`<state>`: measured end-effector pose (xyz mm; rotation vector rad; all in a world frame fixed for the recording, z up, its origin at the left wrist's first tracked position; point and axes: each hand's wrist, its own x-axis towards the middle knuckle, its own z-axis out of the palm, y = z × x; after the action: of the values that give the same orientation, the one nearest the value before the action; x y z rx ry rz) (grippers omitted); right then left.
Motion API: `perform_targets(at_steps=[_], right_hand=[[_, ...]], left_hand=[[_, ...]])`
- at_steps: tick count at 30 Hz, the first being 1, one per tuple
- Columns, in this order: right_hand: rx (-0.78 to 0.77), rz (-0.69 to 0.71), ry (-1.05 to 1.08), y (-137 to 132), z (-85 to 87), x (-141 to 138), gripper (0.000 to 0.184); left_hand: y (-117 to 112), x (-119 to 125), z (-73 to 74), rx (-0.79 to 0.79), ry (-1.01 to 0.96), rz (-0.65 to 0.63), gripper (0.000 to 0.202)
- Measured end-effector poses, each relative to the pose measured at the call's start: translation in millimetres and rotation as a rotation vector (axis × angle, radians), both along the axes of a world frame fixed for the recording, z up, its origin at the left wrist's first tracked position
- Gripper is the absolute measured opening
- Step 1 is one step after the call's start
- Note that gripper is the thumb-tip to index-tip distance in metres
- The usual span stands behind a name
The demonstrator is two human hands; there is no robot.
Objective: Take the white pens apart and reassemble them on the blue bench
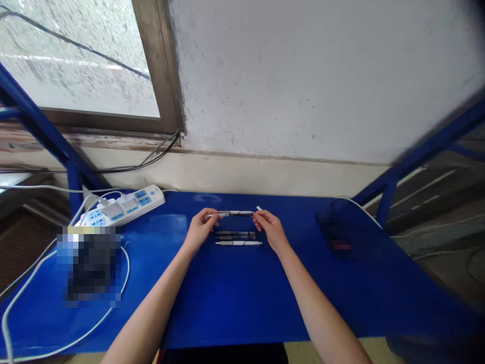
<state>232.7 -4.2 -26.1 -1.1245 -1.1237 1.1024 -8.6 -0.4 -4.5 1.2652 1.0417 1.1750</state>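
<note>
Left hand (199,231), right hand (271,231) — holding a pen (235,213), more pens (238,243) below

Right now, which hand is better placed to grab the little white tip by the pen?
Probably the right hand: its fingers hold the pen right beside the white tip. The left hand holds the pen's far end.
</note>
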Motion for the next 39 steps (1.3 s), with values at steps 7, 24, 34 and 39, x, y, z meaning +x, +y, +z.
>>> perform_targets(at_steps=[7, 24, 34, 39], right_hand=[[0.036, 0.060, -0.034, -2, 4.6, 0, 0.027], [0.189, -0.188, -0.485, -8, 12.0, -4, 0.024], [0.097, -0.549, -1.006, -2, -15.3, 31, 0.015], [0.058, -0.394, -0.515, 2, -6.5, 27, 0.026]], left_hand=[[-1, 2, 0.0, 0.015, 0.042, -0.006, 0.034], [-1, 4, 1.5, -0.009, 0.012, -0.010, 0.033], [1, 1, -0.9, -0.034, -0.071, 0.082, 0.035], [3, 0, -2.8, -0.042, -0.086, 0.085, 0.037]])
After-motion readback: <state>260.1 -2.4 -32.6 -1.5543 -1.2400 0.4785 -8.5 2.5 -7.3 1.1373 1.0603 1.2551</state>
